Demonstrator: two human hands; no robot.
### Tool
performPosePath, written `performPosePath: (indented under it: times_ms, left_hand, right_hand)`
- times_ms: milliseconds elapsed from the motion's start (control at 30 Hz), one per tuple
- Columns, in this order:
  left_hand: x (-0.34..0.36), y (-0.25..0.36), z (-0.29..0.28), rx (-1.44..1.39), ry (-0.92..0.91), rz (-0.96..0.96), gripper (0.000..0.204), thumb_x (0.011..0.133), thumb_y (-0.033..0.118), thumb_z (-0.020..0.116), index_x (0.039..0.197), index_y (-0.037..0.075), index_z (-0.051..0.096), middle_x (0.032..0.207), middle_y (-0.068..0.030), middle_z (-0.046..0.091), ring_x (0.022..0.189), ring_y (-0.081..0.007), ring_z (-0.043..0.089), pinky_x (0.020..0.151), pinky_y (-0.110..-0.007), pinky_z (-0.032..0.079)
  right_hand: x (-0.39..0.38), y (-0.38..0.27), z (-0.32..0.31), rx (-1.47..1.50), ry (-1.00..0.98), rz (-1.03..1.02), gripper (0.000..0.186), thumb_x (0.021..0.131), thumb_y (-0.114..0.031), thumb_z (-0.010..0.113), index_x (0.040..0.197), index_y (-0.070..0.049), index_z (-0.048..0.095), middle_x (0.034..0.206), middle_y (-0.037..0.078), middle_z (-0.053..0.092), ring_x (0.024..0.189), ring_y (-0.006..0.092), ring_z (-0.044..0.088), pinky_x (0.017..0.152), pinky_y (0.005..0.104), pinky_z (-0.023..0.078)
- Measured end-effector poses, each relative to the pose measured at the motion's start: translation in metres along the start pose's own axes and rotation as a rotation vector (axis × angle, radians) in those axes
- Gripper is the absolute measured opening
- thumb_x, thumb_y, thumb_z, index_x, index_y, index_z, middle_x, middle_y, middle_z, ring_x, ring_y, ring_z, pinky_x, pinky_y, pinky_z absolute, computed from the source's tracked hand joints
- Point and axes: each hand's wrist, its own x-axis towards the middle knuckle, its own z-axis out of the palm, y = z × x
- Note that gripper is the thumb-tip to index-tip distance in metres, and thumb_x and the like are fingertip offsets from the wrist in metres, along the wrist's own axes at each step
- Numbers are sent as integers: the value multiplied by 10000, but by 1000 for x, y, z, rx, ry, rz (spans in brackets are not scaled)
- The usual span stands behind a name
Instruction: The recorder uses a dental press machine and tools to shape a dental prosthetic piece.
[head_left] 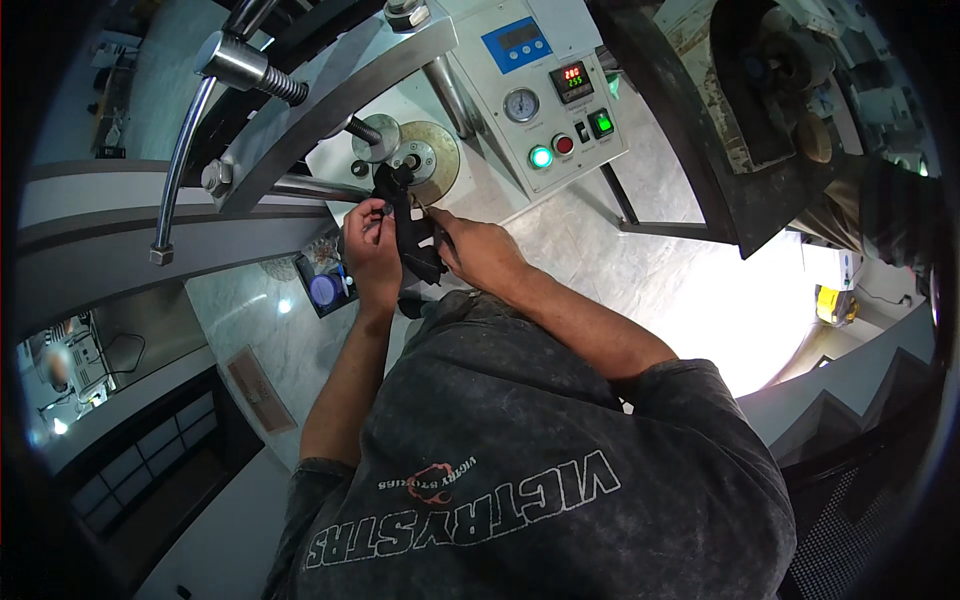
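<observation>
A black, irregular part with stubby projections (412, 232) is held between my two hands in front of the machine. My left hand (372, 255) closes on its left side, thumb and fingertips pinched against it. My right hand (482, 252) grips the other side, its fingertips partly hidden by the part. The upper end of the black part is close to a round metal disc (440, 160) with a bolted hub; whether they touch I cannot tell. A metal screw with a round foot (376, 138) stands just above the disc.
A pale control box (545, 110) with a gauge, displays and lit buttons is at the upper right of my hands. A thick metal frame (330, 95) with a long lever (180, 170) arches at upper left. Another dark machine (740, 130) stands right. A purple-lidded tub (325, 289) sits lower left.
</observation>
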Motion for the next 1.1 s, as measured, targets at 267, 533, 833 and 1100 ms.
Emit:
performPosePath:
  times_ms: [267,533,833,1100]
  left_hand:
    - [-6,8,-3,24,188,4,248,963,1,625,1206,21,577,1077,-57,615,996,-111,603,886,-250,494]
    - [-12,10,3,-40,184,-50,230,941,7,647,1165,34,605,1001,-13,605,908,-74,559,850,-230,465]
    - [-10,11,1,-3,158,-96,206,950,6,635,1151,37,604,1003,-19,621,911,-78,575,847,-231,472]
    - [-10,11,1,16,158,-74,195,955,19,636,1147,26,606,982,-23,635,889,-83,585,826,-227,470]
  right_hand:
    - [1,-3,-8,-12,5,38,482,926,-194,579,1389,-88,496,975,183,709,873,385,697,760,500,560]
    - [4,-6,-9,-75,19,-36,504,909,-191,621,1403,-159,532,998,154,687,845,359,692,734,464,575]
    - [3,-5,-15,-94,104,34,404,901,-214,626,1300,-156,609,978,142,686,850,331,704,725,458,583]
    - [3,-6,-13,27,51,45,459,918,-191,593,1377,-176,575,1085,159,712,928,369,693,810,471,564]
